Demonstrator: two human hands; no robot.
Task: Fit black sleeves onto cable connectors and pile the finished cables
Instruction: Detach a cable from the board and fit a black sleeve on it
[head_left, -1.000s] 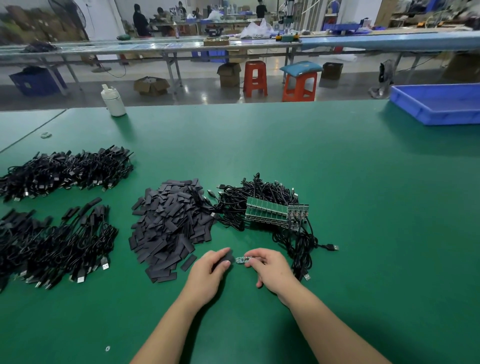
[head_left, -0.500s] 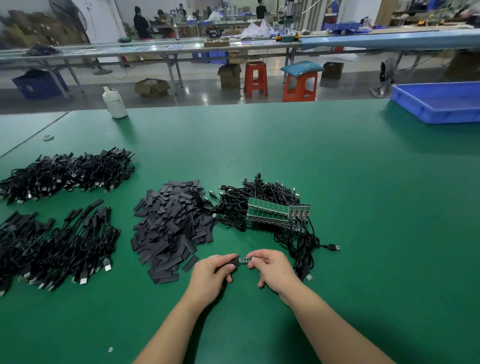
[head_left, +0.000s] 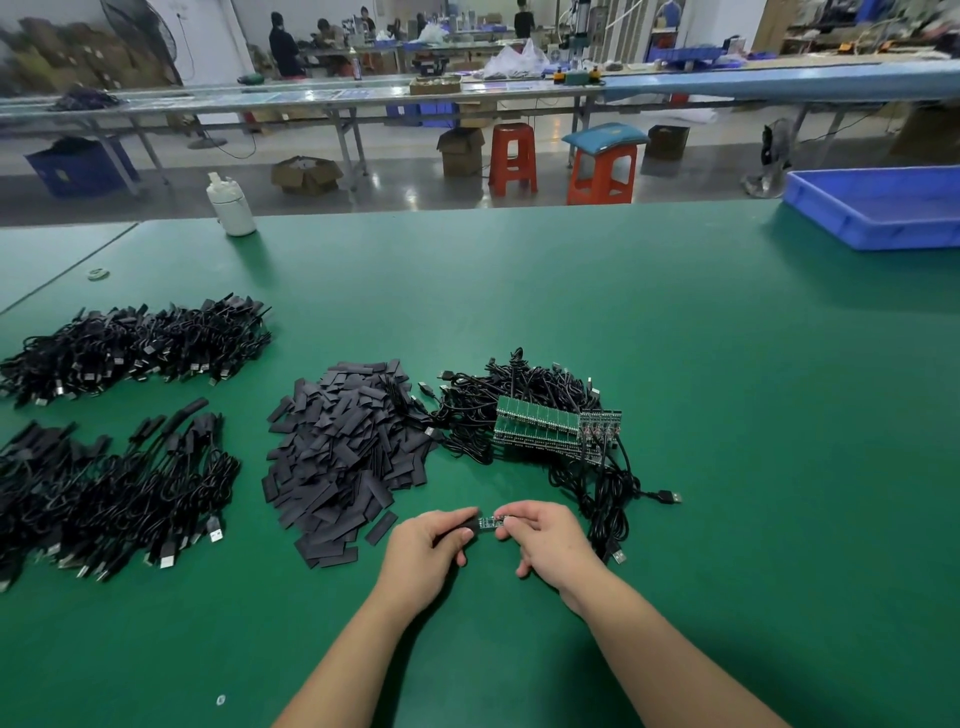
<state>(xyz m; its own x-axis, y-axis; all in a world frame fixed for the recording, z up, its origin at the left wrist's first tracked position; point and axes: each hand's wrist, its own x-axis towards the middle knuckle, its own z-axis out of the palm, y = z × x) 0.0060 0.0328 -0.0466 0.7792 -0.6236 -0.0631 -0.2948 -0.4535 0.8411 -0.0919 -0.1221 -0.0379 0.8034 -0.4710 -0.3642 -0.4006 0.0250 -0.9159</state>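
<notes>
Both hands work low over the green tabletop (head_left: 675, 364), near its front edge. The left hand (head_left: 423, 553) has its fingers curled around a black sleeve (head_left: 464, 534), its grip closed on the sleeve's left portion. The right hand (head_left: 545, 540) pinches a small connector board (head_left: 491, 521) between thumb and forefinger, its remaining fingers curled below. The board spans the short gap between the 2 grips, and its left end touches or enters the mouth of the sleeve; how far it sits inside cannot be told.

Just left of the hands and slightly farther back lies the heap of loose black sleeves (head_left: 343, 457), with 1 single sleeve (head_left: 381, 528) lying apart at the heap's near right edge, close to the left hand. Behind the hands sits a tangle of unsleeved cables (head_left: 519, 395) with a block of green connector boards (head_left: 540, 423) resting on top; some of its cables trail down the right side past the right hand, ending in a USB plug (head_left: 667, 497).

At the far left of the tabletop lie 2 piles of cables: a near pile (head_left: 114, 493) and a far pile (head_left: 135, 348).

A white bottle (head_left: 230, 205) stands at the tabletop's back edge. A blue tray (head_left: 878, 208) rests at the back right corner.
</notes>
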